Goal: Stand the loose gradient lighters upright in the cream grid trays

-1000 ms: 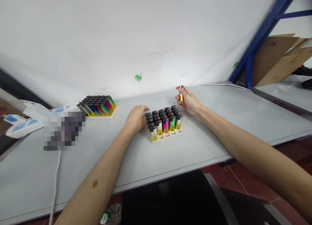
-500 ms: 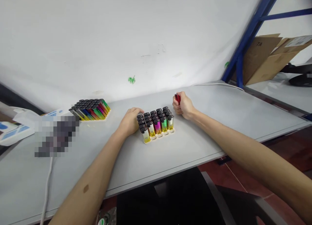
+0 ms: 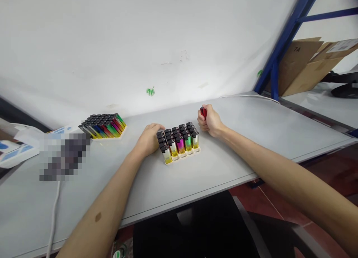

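A pale tray (image 3: 183, 156) stands in the middle of the desk with rows of upright lighters (image 3: 180, 144), black-topped with shiny coloured bodies. Several slots along its front edge hold no lighter. Against the tray's left side rests my left hand (image 3: 151, 138), its fingers stretched toward the back and partly hidden by the lighters. My right hand (image 3: 212, 120) is closed in a fist right of the tray, around a red lighter (image 3: 204, 112) whose top end shows above the fingers. Whether more than one lighter is in that fist, I cannot tell.
Farther left, a second tray (image 3: 121, 137) is packed with leaning lighters (image 3: 104, 125). Near it lie a blurred dark object (image 3: 67, 153) with a white cable (image 3: 56, 213) and blue-and-white packaging (image 3: 19, 153). A blue metal frame (image 3: 275, 71) and cardboard boxes (image 3: 310, 69) stand at the right.
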`<state>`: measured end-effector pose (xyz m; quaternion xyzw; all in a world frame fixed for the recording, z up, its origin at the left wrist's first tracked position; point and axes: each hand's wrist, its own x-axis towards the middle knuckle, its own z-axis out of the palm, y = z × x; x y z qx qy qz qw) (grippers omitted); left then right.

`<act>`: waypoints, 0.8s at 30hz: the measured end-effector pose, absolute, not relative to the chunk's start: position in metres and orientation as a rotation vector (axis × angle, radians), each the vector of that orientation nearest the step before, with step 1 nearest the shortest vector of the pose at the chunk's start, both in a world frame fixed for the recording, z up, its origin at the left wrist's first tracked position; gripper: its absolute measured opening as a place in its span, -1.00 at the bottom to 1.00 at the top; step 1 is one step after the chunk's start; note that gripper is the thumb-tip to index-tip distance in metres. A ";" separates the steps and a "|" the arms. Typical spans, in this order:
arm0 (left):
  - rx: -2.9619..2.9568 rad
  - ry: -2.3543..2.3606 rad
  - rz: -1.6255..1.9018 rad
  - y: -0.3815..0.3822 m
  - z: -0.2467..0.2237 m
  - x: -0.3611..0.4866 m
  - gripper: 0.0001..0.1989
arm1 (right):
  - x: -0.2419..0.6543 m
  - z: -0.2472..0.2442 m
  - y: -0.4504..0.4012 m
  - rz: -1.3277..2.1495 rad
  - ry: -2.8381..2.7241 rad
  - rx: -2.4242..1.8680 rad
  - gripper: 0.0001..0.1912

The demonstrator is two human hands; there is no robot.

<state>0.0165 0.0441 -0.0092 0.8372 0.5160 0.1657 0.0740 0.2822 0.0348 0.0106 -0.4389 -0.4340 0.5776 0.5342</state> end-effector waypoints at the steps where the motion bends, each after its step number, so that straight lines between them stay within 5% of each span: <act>1: 2.511 1.549 0.500 0.044 -0.009 0.016 -0.64 | 0.282 0.011 0.035 1.383 -1.026 -1.044 -0.53; 14: 2.502 1.559 0.446 0.041 -0.005 0.019 -0.64 | 0.283 0.004 0.038 1.309 -1.067 -1.045 -0.45; 20: 2.525 1.546 0.443 0.042 -0.006 0.018 -0.63 | 0.285 -0.004 0.044 1.054 -1.283 -1.130 -0.73; 24: 2.542 1.537 0.450 0.043 -0.007 0.016 -0.64 | 0.289 -0.008 0.046 0.826 -1.463 -1.226 -0.74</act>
